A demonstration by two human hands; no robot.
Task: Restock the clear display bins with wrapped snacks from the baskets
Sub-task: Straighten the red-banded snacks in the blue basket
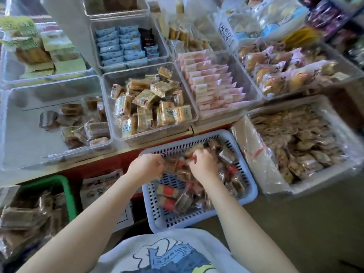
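A person's left hand (144,166) and right hand (202,164) curled around wrapped snacks (177,170) inside the blue basket (249,181) below the counter's front edge, apparently gathering stock; the next move would likely lift them into a sparse clear bin (23,134).

white printed shirt (169,251) | grey floor (295,223) | red counter front (110,164)

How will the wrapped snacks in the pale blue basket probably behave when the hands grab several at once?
The wrapped snacks look small and light, so a handful seems manageable. Their glossy film probably makes them slippery, so some may slide out. Lying loosely heaped in the blue basket, neighbours will likely shift.
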